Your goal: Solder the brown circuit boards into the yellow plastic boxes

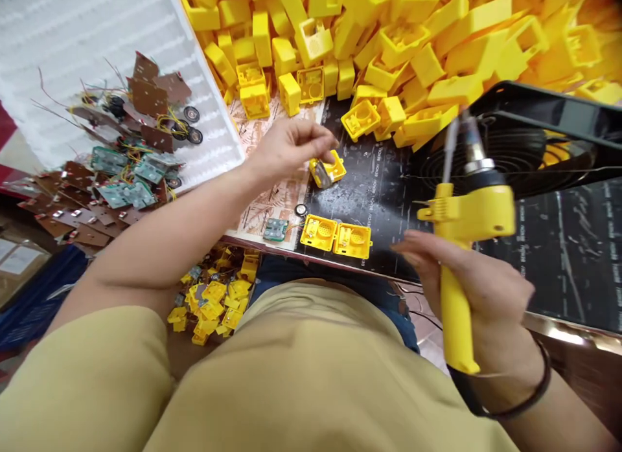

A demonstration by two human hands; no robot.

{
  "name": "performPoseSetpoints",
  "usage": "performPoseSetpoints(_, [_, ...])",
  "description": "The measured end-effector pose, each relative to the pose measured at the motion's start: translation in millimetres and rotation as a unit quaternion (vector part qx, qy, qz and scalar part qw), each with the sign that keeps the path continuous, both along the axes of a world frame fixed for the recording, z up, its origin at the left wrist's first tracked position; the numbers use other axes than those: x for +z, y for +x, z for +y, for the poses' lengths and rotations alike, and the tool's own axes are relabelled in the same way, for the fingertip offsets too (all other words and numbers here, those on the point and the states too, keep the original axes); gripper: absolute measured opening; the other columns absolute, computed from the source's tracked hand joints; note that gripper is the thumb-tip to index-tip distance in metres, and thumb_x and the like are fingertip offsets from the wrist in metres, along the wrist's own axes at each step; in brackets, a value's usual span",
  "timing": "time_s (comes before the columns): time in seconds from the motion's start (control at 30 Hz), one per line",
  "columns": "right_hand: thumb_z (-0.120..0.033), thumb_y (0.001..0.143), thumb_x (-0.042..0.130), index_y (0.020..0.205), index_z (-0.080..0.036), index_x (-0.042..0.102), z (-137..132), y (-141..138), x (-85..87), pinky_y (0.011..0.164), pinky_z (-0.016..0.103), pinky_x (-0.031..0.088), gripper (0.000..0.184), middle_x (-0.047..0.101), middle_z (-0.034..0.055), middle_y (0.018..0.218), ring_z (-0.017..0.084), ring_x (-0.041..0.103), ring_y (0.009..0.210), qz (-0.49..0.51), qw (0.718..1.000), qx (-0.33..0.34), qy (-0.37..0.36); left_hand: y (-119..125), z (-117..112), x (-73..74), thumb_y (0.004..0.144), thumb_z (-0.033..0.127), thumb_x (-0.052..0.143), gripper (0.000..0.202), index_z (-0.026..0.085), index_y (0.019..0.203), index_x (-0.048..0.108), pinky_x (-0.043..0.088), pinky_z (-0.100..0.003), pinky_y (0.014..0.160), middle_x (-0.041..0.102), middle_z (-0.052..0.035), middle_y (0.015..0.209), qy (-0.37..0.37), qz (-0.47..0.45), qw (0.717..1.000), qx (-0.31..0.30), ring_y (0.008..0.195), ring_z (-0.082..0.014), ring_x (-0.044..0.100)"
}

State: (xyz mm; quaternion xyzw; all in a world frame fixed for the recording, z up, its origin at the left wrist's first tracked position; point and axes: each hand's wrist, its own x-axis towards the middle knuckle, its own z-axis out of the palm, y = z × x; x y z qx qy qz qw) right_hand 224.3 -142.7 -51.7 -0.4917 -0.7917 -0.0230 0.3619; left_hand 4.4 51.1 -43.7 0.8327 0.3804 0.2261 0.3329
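My right hand (473,293) is wrapped round the yellow handle of a soldering gun (464,222), whose metal tip points up and away from me. My left hand (291,147) hovers over the black mat (383,180) with fingers pinched together just above a small yellow plastic housing (328,171) that has a metal part in it. Whether the fingers grip anything is hidden. Closer to me lie an opened yellow double housing (336,236), a small green circuit board (275,229) and a tiny round speaker (300,210).
A big heap of yellow plastic housings (389,37) fills the far side. A black fan (529,147) stands at the right. At the left, a white tray (97,24) bears brown and green circuit boards (121,173) with wires. More yellow parts (214,303) lie below the table's edge.
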Motion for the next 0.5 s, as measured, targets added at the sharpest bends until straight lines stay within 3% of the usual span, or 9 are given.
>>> performPoseSetpoints(0.07, [-0.033, 0.088, 0.071, 0.121, -0.022, 0.06, 6.8, -7.8, -7.8, 0.063, 0.026, 0.055, 0.037, 0.072, 0.0035, 0.091, 0.018, 0.07, 0.073, -0.007, 0.999, 0.03, -0.025, -5.6, 9.1, 13.7, 0.101, 0.026, 0.034, 0.034, 0.014, 0.111, 0.065, 0.055, -0.035, 0.081, 0.073, -0.0058, 0.097, -0.033, -0.035, 0.999, 0.018, 0.092, -0.0162, 0.071])
performPoseSetpoints(0.13, [-0.044, 0.087, 0.071, 0.12, -0.021, 0.057, 15.5, -20.0, -16.8, 0.071, 0.032, 0.058, 0.043, 0.071, 0.0069, 0.099, 0.022, 0.071, 0.084, -0.005, 0.997, 0.057, -0.042, -11.1, 12.9, 33.3, 0.102, 0.024, 0.028, 0.039, 0.013, 0.116, 0.063, 0.053, -0.036, 0.081, 0.071, -0.0056, 0.102, -0.05, -0.075, 0.995, 0.03, 0.093, -0.0153, 0.071])
performPoseSetpoints(0.2, [-0.041, 0.088, 0.071, 0.121, -0.022, 0.054, 24.8, -32.5, -25.1, 0.077, 0.034, 0.058, 0.042, 0.07, 0.0062, 0.098, 0.021, 0.07, 0.087, 0.002, 0.997, 0.07, -0.043, -17.0, 8.8, 52.6, 0.101, 0.028, 0.035, 0.035, 0.012, 0.113, 0.064, 0.052, -0.034, 0.079, 0.07, -0.0055, 0.106, -0.057, -0.124, 0.991, 0.012, 0.089, -0.0131, 0.069])
performPoseSetpoints(0.27, [-0.033, 0.09, 0.069, 0.121, -0.023, 0.053, 33.1, -41.6, -31.0, 0.08, 0.035, 0.058, 0.037, 0.069, 0.0045, 0.096, 0.021, 0.069, 0.088, 0.01, 0.996, 0.074, -0.04, -23.3, -3.2, 63.4, 0.094, 0.034, 0.053, 0.027, 0.013, 0.099, 0.069, 0.051, -0.03, 0.075, 0.073, -0.0051, 0.099, -0.068, -0.113, 0.99, -0.057, 0.081, -0.0118, 0.067])
performPoseSetpoints(0.37, [-0.03, 0.09, 0.068, 0.123, -0.024, 0.052, 40.0, -45.3, -33.2, 0.081, 0.037, 0.057, 0.038, 0.069, 0.0039, 0.095, 0.021, 0.069, 0.088, 0.023, 0.996, 0.075, -0.037, -29.4, -30.5, 56.8, 0.085, 0.026, 0.065, 0.012, 0.017, 0.087, 0.073, 0.051, -0.027, 0.069, 0.076, -0.0032, 0.084, -0.043, 0.033, 0.986, -0.16, 0.075, -0.013, 0.068])
performPoseSetpoints(0.5, [-0.043, 0.086, 0.073, 0.126, -0.022, 0.05, 33.1, -34.2, -21.9, 0.092, 0.039, 0.056, 0.051, 0.071, 0.0074, 0.107, 0.023, 0.069, 0.101, 0.055, 0.996, 0.066, -0.024, -24.3, -63.4, 31.9, 0.085, 0.013, 0.062, 0.012, 0.017, 0.087, 0.074, 0.049, -0.024, 0.07, 0.075, -0.0008, 0.079, 0.073, 0.152, 0.976, -0.135, 0.075, -0.0132, 0.069])
